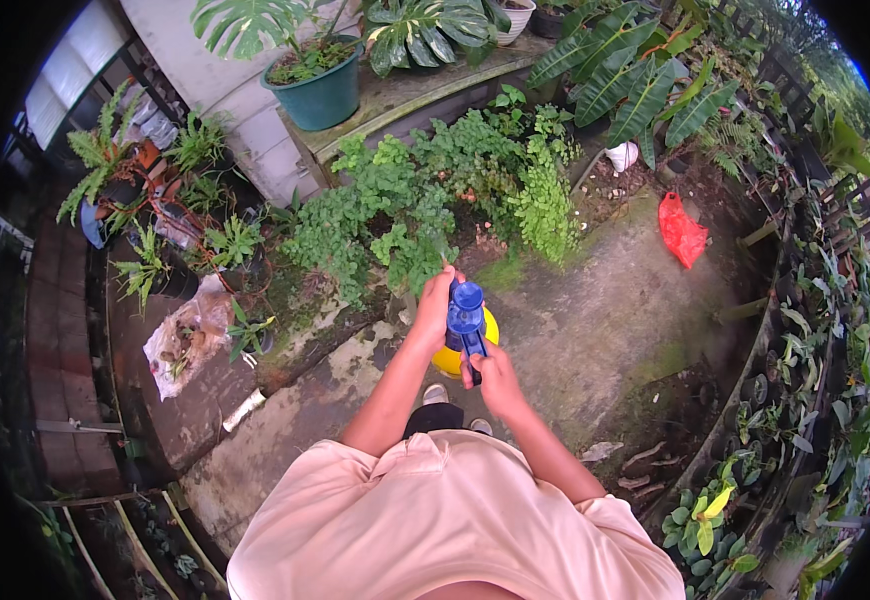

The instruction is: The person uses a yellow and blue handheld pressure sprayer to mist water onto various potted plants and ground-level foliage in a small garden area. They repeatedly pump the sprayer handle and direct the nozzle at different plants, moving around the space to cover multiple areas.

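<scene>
A yellow pressure sprayer (490,330) with a blue pump head hangs in front of my body. Around its blue handle, on the near side, my right hand (496,376) is closed. On the far left side of the blue head, my left hand (435,304) grips the sprayer close to its nozzle. A faint mist seems to leave the nozzle towards the maidenhair ferns (405,217), whose leafy fronds spread just beyond my hands. The sprayer covers part of the ground, and its lower body is mostly hidden.
A green pot (319,94) with a monstera stands on a mossy ledge (405,105). A red plastic bag (681,231) lies on the concrete floor (592,300). Left are potted ferns (236,241) and a crumpled plastic sheet (187,337). Dense plants (847,382) line the right side.
</scene>
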Motion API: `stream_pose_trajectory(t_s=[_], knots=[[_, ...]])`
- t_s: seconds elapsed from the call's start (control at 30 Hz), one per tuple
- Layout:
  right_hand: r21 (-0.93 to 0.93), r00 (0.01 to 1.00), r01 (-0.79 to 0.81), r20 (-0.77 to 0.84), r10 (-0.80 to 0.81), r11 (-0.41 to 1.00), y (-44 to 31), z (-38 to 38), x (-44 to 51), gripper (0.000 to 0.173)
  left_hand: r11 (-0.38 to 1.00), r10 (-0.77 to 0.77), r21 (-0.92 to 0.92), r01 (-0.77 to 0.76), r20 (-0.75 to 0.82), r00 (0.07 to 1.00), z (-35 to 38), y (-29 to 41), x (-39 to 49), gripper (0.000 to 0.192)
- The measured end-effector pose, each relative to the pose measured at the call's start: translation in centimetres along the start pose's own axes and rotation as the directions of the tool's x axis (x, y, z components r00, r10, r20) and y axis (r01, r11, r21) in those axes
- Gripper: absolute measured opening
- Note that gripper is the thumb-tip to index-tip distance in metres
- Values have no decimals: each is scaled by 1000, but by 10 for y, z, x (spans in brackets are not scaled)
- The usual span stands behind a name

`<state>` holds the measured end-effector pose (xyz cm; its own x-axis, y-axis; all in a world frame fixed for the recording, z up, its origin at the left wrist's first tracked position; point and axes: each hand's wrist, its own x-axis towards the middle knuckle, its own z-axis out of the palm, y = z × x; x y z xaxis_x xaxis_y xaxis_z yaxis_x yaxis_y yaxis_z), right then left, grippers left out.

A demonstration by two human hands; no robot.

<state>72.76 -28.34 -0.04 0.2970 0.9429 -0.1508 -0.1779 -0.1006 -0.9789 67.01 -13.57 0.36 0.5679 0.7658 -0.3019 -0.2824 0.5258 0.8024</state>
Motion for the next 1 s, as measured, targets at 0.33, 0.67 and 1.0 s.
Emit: stream_pose_trajectory(t_s=[0.33, 0.67, 1.0], knots=[[10, 997, -71, 40, 70, 997, -3, -5, -61, 19, 998, -55, -22, 53, -90, 994, 5, -33, -56, 33], [59, 982, -158, 111, 151, 986, 22, -23, -111, 18, 998, -56, -15, 54, -210, 976, 13, -73, -107, 38], [58, 974, -205, 107, 198, 977, 46, -30, -146, 17, 992, -126, -29, 122, -259, 958, 14, -102, -138, 40]])
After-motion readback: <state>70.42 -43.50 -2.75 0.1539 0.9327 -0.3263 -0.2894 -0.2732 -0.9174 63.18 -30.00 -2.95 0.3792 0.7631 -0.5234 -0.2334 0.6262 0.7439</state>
